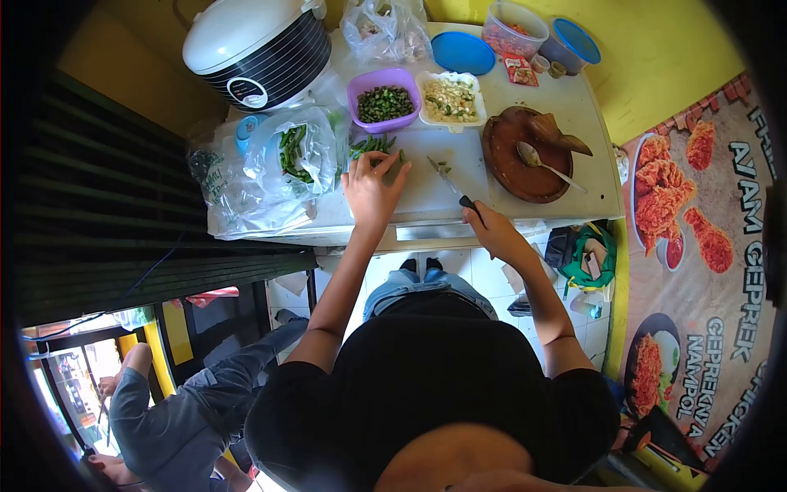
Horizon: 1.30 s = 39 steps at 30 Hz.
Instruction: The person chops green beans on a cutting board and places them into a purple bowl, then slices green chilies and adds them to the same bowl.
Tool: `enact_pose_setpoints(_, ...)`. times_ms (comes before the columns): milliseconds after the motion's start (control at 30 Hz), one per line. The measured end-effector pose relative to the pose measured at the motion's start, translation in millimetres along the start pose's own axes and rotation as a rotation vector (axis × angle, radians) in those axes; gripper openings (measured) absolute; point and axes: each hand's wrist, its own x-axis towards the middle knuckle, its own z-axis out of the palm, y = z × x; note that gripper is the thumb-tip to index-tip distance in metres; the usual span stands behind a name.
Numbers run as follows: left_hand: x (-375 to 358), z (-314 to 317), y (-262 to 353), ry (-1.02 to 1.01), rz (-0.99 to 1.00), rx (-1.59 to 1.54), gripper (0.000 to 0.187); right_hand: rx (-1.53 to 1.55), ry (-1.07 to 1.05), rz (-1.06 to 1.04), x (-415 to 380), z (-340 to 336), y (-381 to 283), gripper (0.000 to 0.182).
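My left hand [375,187] reaches over the near side of a white cutting board [463,156], its fingertips at a small pile of green chilies [369,146]. A short green piece [402,155] shows between its index finger and thumb. In my right hand [490,232] is the black handle of a small knife [451,182], its blade pointing forward and left over the board. A few cut green bits [444,166] lie beside the blade. To the left, an opened plastic bag [324,156] holds more green chilies. Behind the board stands a purple tub [357,88] of chopped green pieces.
Right of the board, a stone mortar [500,176] holds a pestle [557,131] and spoon [533,156]. Behind are a white tray of chopped food [451,98], a blue lid [464,52] and plastic containers [515,29]. A rice cooker [262,61] stands back left. Another person [188,410] sits at lower left.
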Motion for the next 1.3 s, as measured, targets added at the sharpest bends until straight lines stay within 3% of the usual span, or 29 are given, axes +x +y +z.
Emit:
enact_pose_setpoints(200,5.0,9.4,-3.2,0.033,0.047,0.0,0.017,0.028,0.001,0.069,3.4,-3.7,-10.3,0.034)
enact_pose_setpoints(367,-10.7,5.5,4.5,-0.074,0.103,-0.143,0.016,0.021,-0.035,0.119,0.8,-1.3,-22.9,0.035)
enact_pose_setpoints(667,-13.9,6.0,6.7,-0.028,0.016,-0.206,0.012,0.034,-0.044,0.121,-2.0,10.3,-30.2,0.034)
enact_pose_setpoints(967,-15.3,7.1,7.4,0.02,0.017,-0.173,0.014,-0.044,-0.031,0.066,6.7,16.3,-26.1,0.034)
enact_pose_setpoints(1300,-16.3,6.3,5.0,-0.006,0.041,-0.222,0.009,-0.063,-0.061,0.137,7.9,13.1,-39.7,0.033)
